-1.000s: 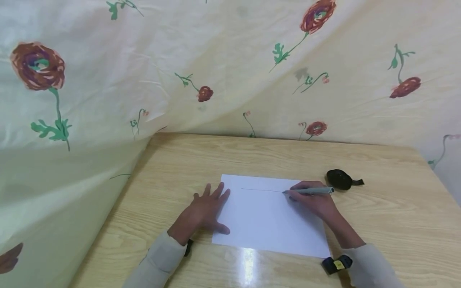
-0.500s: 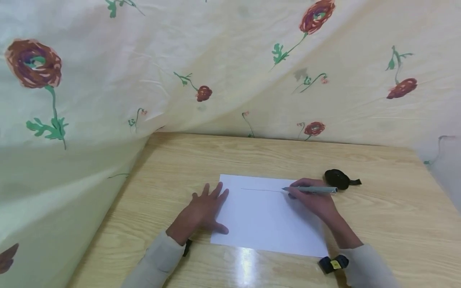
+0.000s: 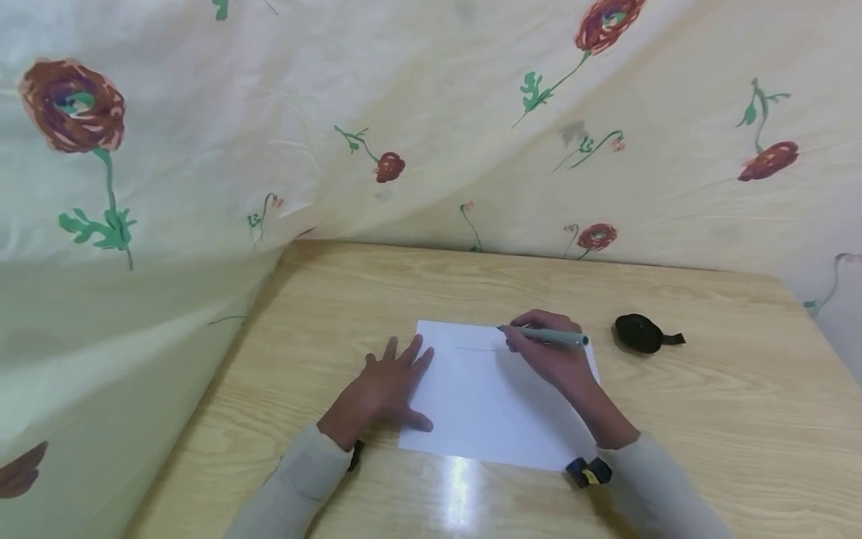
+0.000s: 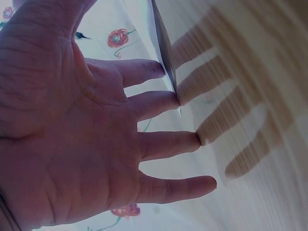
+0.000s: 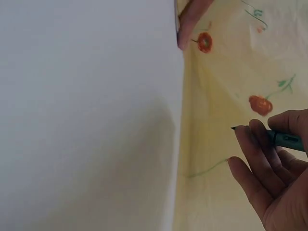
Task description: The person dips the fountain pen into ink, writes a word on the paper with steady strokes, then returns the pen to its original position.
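A white sheet of paper point(image 3: 485, 397) lies on the wooden table, with one thin dark line near its top edge. My left hand point(image 3: 387, 393) rests spread over the paper's left edge; in the left wrist view its straight fingertips touch down along that edge. My right hand point(image 3: 552, 348) pinches a grey-green pen point(image 3: 548, 335) between thumb and fingers. In the head view the pen's tip overlaps the paper's top edge, right of the middle. The right wrist view shows the dark tip of the pen point(image 5: 288, 139) raised off the sheet.
A black roll of tape or strap point(image 3: 638, 334) with a loose end lies right of the paper on the wooden table point(image 3: 707, 404). Flower-printed cloth point(image 3: 438, 90) hangs behind the table and along its left side.
My right hand has lifted the pen off the end of the drawn line and moved left and up toward the paper's top edge. The left hand stays in place.
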Demonstrator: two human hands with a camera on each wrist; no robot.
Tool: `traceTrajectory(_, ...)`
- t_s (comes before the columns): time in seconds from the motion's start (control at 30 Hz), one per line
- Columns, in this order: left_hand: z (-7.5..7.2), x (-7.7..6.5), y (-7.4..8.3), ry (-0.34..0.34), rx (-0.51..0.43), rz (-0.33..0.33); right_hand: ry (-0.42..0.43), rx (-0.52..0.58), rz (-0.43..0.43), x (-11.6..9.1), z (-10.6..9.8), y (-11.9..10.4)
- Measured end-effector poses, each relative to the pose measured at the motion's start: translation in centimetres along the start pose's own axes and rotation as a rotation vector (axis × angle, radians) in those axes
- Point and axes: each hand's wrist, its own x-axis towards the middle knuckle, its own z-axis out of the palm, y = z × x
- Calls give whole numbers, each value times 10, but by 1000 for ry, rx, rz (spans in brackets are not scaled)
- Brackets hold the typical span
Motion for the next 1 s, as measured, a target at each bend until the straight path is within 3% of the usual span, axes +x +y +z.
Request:
traceTrajectory(0.27, -3, 5, 3, -2, 5, 0, -22, 7, 11, 12, 20, 7)
traceTrajectory(0.6, -6, 3, 4, -8, 17, -17, -23, -40, -1, 13, 19, 18)
traceTrajectory(1.0, -4, 2, 3, -25, 1, -20, -36, -70, 44, 11, 19, 21)
